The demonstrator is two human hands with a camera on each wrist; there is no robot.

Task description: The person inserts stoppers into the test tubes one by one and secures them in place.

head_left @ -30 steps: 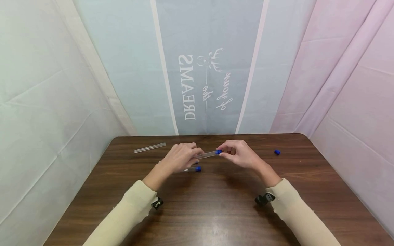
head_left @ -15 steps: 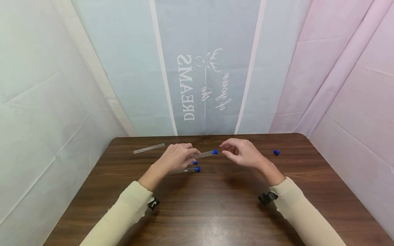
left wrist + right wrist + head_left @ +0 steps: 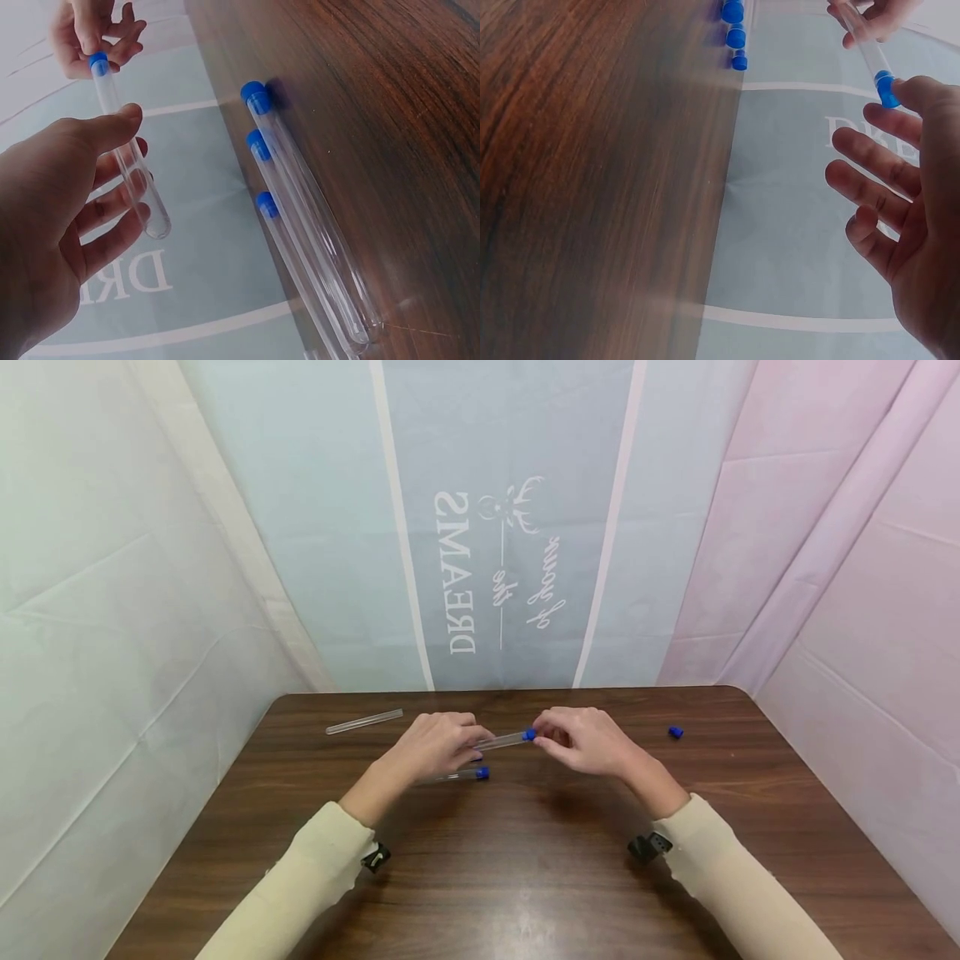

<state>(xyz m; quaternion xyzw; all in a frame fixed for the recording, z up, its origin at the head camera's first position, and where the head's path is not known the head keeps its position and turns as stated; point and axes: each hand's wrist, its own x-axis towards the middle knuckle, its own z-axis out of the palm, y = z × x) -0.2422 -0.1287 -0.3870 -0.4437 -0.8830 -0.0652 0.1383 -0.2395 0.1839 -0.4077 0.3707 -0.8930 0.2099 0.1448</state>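
Note:
My left hand (image 3: 435, 747) holds a clear test tube (image 3: 504, 742) between thumb and fingers, raised over the table and slanting, its rounded end down in the left wrist view. A blue cap (image 3: 886, 90) sits on the tube's mouth. At that cap is my right hand (image 3: 588, 741), thumb and index fingertip pinching it while the other fingers spread loosely. Three capped test tubes (image 3: 300, 206) lie side by side on the table beneath; in the head view the left hand hides much of them.
An uncapped test tube (image 3: 365, 722) lies at the back left of the brown wooden table (image 3: 525, 868). One loose blue cap (image 3: 676, 732) rests at the back right. A printed cloth (image 3: 502, 435) hangs behind the table edge, with pale cloth at both sides.
My right hand touched the cap a second ago, drew off to the right by half a second ago, and is back on it now. The left hand has kept hold of the tube.

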